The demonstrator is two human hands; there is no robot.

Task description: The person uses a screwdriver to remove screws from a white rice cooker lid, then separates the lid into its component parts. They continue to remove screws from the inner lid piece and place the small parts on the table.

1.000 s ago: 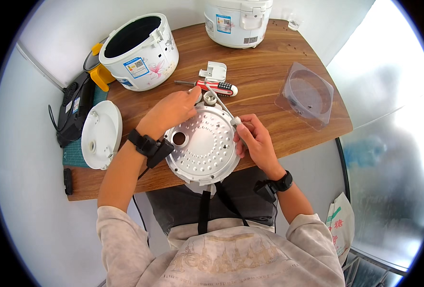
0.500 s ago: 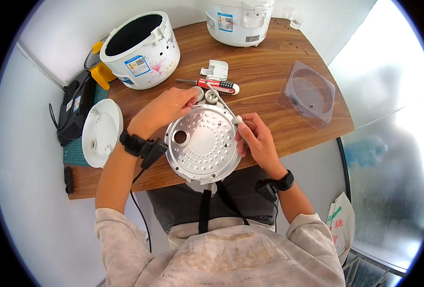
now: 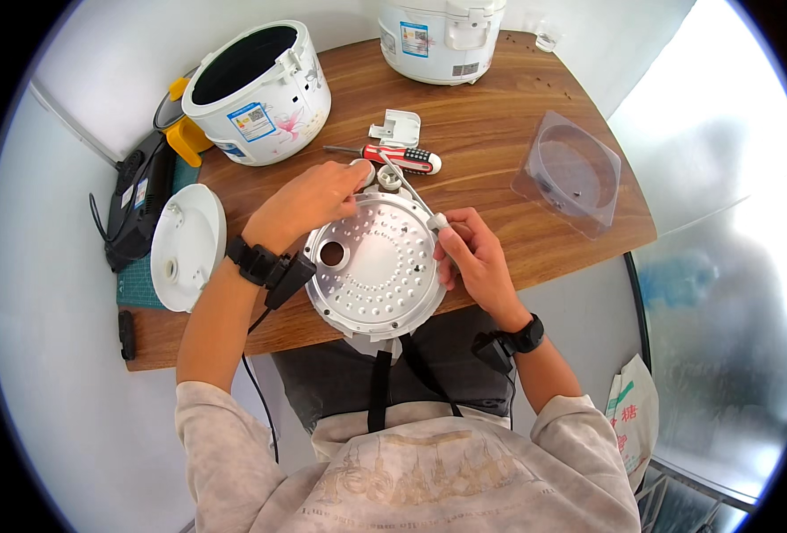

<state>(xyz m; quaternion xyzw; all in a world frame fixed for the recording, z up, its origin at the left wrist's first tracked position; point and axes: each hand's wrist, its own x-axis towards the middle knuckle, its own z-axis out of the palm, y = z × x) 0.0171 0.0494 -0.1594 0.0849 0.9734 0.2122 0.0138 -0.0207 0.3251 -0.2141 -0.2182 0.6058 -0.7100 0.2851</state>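
Note:
A round silver metal plate with raised dimples, an off-centre hole and a white rim, apparently a rice cooker's inner lid (image 3: 380, 275), lies at the table's front edge. My left hand (image 3: 318, 200) is closed at its far rim, fingertips around a small round white part (image 3: 364, 171) that they partly hide. Beside that stands a small white cylindrical fitting (image 3: 389, 179). My right hand (image 3: 472, 251), closed at the plate's right rim, grips the white end of a thin light-grey rod (image 3: 411, 191). The rod slants away to the left, past the fitting.
Behind lie a red-and-black screwdriver (image 3: 411, 158) and a white plastic bracket (image 3: 400, 129). A white cooker body (image 3: 260, 111) and another white cooker (image 3: 442, 44) stand farther back. A white cover (image 3: 189, 253) is at left, a clear plastic tray (image 3: 571, 173) at right.
The whole view has shifted very slightly. Both hands keep the same hold and nearly the same place at the plate.

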